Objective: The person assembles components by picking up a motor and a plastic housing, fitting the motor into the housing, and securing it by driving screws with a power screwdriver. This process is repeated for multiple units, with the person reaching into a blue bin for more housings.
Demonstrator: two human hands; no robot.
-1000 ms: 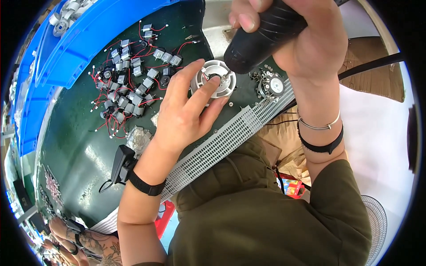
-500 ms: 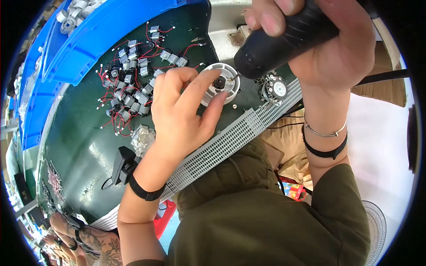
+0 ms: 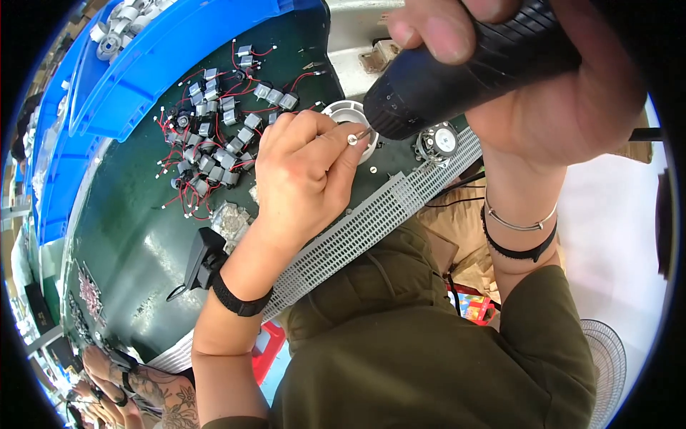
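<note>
— So, head view: what's held by the R hand [image 3: 536, 136]?

— A black power driver [image 3: 464, 79], gripped w/ fingers wrapped round its body; its nose is pointed down-L, toward the L hand [image 3: 304, 168].

— And is that one open or closed?

— Closed to a pinch: a small silvery piece [image 3: 352, 139] is caught betw. thumb & index fingertips, right by the driver's bit [image 3: 366, 133]. Whether bit & piece are touching can't be told at this size.

— Where's the white round housing [image 3: 347, 107] placed?

— On the dark green tabletop [image 3: 143, 229], under the L fingertips & driver nose; it's partly hidden by both, so its centre can't be made out.

— What's seen nearby?

— To the L of the L hand, small grey motors [image 3: 214, 154] w/ red leads are heaped. Past them a blue bin [image 3: 164, 61] is set, w/ white parts [image 3: 125, 28] piled at upper L. To the R of the housing, a round metal part [image 3: 437, 141] is placed near the perforated grey strip [image 3: 357, 214]. A crinkled clear bag [image 3: 231, 220] is seen near the L wrist, on which a black strapped device [image 3: 207, 257] is worn.

— Anyone else?

— Lower L, a co-worker's forearm [image 3: 171, 393] is partly shown.
</note>
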